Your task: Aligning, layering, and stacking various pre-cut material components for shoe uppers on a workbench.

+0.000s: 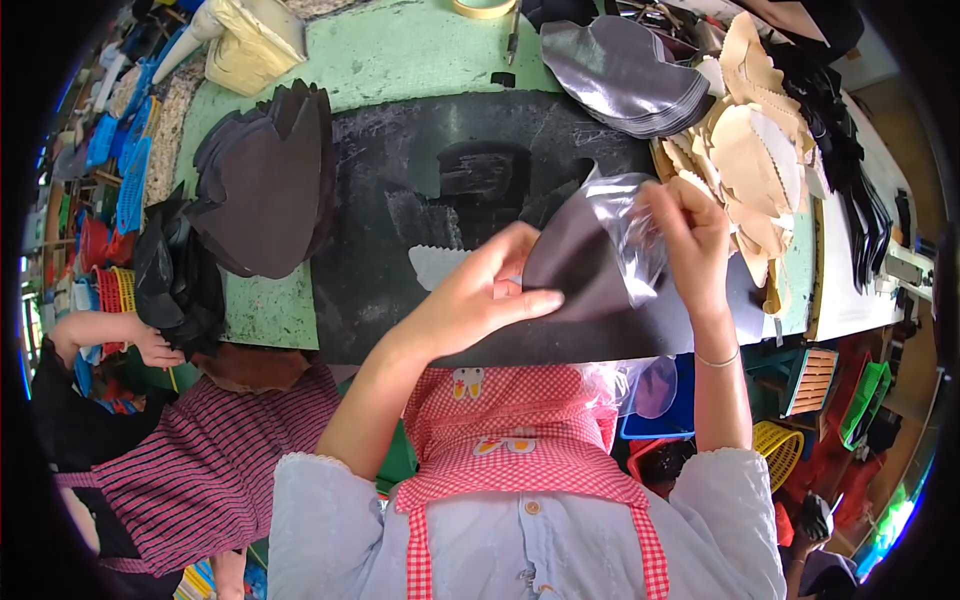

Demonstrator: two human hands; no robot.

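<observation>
My left hand (468, 298) grips a dark brown, curved cut piece of leather-like material (563, 250) between thumb and fingers, just above a black work mat (390, 150). Thin clear plastic film (632, 245) stretches off the piece's right side. My right hand (690, 235) pinches that film, its fingers curled closed. Below the left wrist's far side, a pale grey scrap with a zigzag edge (434, 266) lies on the mat. A stack of glossy dark cut pieces (625, 80) stands beyond my right hand, beside a heap of beige zigzag-edged pieces (755, 150).
Matte dark cut pieces (265, 190) are piled left of the mat. Behind stand a yellowish spouted container (255, 50), a tape roll (484, 8) and a thin brush-like tool (513, 40). At left, another person's hand (155, 347) hangs near black pieces (175, 265). A yellow basket (777, 452) sits lower right.
</observation>
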